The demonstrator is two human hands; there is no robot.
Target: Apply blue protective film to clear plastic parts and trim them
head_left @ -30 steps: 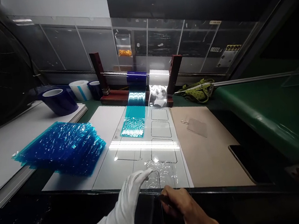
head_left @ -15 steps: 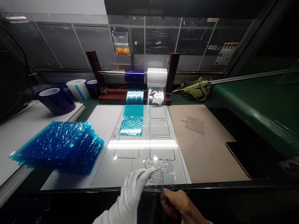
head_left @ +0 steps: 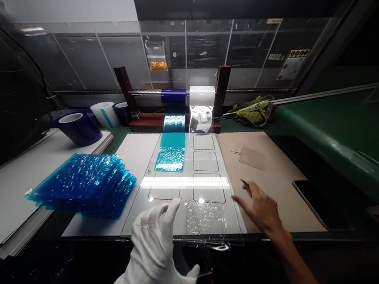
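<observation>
My left hand (head_left: pixel 161 250), in a white glove, grips a clear flat panel (head_left: pixel 194 257) between thumb and fingers at the front edge of the bench. Just beyond it, crinkled clear film pieces (head_left: pixel 204 215) lie on the template sheet (head_left: pixel 181 193) with its outlined rectangles. My bare right hand (head_left: pixel 260 204) is apart from the panel, over the brown board (head_left: pixel 274 168). A thin dark pointed tool (head_left: pixel 245 183) pokes out from its fingers; its kind is unclear. A clear tag (head_left: pixel 251 157) with a small loop lies beyond that hand.
Blue film sheets (head_left: pixel 81 186) are stacked at left. A wooden stand (head_left: pixel 146 122) carries a blue film roll (head_left: pixel 174 98) and a clear film roll (head_left: pixel 202 96). Spare rolls (head_left: pixel 78 129) stand at back left. A phone (head_left: pixel 314 203) and a green pouch (head_left: pixel 253 113) are at right.
My right hand has left the panel's edge and moved up and right over the brown board. The left hand's thumb now shows below the panel. The view has shifted slightly.
</observation>
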